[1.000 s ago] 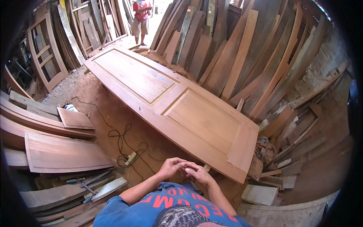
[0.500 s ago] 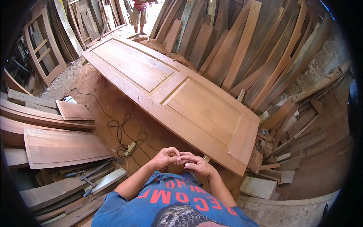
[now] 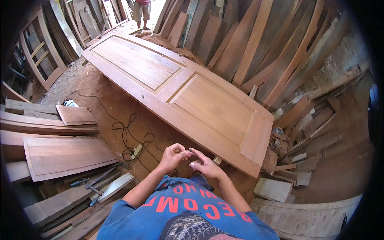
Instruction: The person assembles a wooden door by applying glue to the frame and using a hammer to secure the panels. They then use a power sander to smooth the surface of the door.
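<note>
My left hand [image 3: 175, 157] is raised in front of my body, its thumb and fingers pinched together. Whatever is in that pinch, if anything, is too small to make out. Just beside it, my right hand [image 3: 206, 165] has its index finger stretched toward the left fingertips, with the thumb held apart below. Nothing shows in the right hand. Beyond both hands lies a large wooden panel door [image 3: 168, 96], raised off the ground and slanting from far left to near right. Neither hand touches it. A pale wood support [image 3: 217, 160] peeks out under its near edge.
Planks [image 3: 256, 40] lean along the right wall. At left are stacked boards, a loose panel [image 3: 70, 156] and a clamp [image 3: 93, 189]. A dark cable [image 3: 126, 134] coils on the dirt floor near a wood block [image 3: 137, 152]. Another person [image 3: 141, 14] stands at the far end.
My hands have risen slightly and drawn a little apart; the right thumb and index finger have spread. The view has shifted slightly, and the door stays in place.
</note>
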A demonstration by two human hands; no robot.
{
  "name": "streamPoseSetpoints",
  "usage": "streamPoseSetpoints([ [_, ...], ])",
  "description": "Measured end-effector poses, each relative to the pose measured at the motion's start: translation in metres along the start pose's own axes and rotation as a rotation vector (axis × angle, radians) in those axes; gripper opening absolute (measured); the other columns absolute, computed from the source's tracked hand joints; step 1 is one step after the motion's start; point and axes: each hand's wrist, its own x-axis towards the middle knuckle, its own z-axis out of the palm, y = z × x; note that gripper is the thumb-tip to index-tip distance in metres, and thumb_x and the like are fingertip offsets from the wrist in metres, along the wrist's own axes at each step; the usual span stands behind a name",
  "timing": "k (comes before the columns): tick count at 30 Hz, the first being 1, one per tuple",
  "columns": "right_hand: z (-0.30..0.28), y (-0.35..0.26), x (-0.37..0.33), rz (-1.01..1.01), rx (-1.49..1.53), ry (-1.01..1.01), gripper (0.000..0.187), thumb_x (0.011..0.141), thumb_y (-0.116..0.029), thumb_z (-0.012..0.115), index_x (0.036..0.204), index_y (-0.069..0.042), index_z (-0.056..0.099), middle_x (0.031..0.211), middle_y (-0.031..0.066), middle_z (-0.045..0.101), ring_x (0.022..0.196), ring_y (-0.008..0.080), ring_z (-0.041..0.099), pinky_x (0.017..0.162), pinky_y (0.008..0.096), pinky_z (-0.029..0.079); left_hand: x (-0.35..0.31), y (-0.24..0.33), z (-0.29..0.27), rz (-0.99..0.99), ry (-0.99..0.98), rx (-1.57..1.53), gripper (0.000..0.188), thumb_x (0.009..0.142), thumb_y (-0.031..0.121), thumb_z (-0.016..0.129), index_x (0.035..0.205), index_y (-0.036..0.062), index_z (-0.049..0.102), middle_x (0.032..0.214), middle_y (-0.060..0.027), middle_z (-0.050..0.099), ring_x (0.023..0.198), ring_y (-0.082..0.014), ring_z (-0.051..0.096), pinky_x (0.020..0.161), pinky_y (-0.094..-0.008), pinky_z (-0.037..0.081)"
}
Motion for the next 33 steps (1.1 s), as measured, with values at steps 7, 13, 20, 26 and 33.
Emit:
streamPoseSetpoints([
  [7,-0.038,0.153,-0.008,0.252,-0.497,0.36,0.03,0.092,-0.032,0.072,0.095,-0.003,0.074,0.094,0.0207,0.074,0.092,0.0341,0.073,0.082,0.0455,0.057,0.014,-0.012,0.021,-0.075,-0.103,0.294,0.009,0.098,0.01,0.073,0.096,0.0014,0.075,0.09,-0.0023,0.075,0.084,-0.0083,0.067,0.078,-0.0268,0.055],
  [13,-0.025,0.328,-0.113,0.636,-0.343,0.771,0.035,0.093,-0.034,0.072,0.083,-0.001,0.068,0.088,0.0233,0.071,0.083,0.0385,0.07,0.074,0.0497,0.054,0.011,-0.07,0.028,-0.243,-0.35,0.641,0.029,0.108,0.023,0.061,0.109,-0.0011,0.078,0.1,-0.0054,0.076,0.099,-0.0142,0.068,0.091,-0.0308,0.054],
  [20,0.091,0.412,-0.241,0.883,0.164,1.085,0.031,0.098,-0.03,0.061,0.112,-0.009,0.079,0.112,0.0195,0.076,0.108,0.035,0.072,0.094,0.045,0.055,0.014,-0.092,0.081,0.349,-0.385,1.031,0.06,0.109,0.021,0.058,0.16,-0.0014,0.034,0.159,-0.0204,0.044,0.145,-0.0305,0.045,0.12,-0.0424,0.037],
  [26,0.106,0.391,-0.273,0.978,0.26,1.225,0.03,0.098,-0.031,0.062,0.11,-0.009,0.078,0.114,0.0185,0.075,0.11,0.0372,0.07,0.094,0.0441,0.055,0.167,0.073,0.199,1.492,0.325,1.124,0.061,0.109,0.027,0.054,0.159,-0.0041,0.036,0.164,-0.0224,0.039,0.15,-0.035,0.039,0.124,-0.0478,0.031],
  [33,0.096,0.515,-0.337,0.925,0.241,1.242,0.029,0.096,-0.031,0.067,0.106,-0.006,0.077,0.103,0.0178,0.077,0.1,0.0314,0.075,0.088,0.0422,0.057,0.154,-0.161,0.386,0.907,-0.483,1.251,0.062,0.109,0.034,0.05,0.16,0.0013,0.038,0.166,-0.019,0.037,0.155,-0.0355,0.031,0.126,-0.0514,0.023],
])
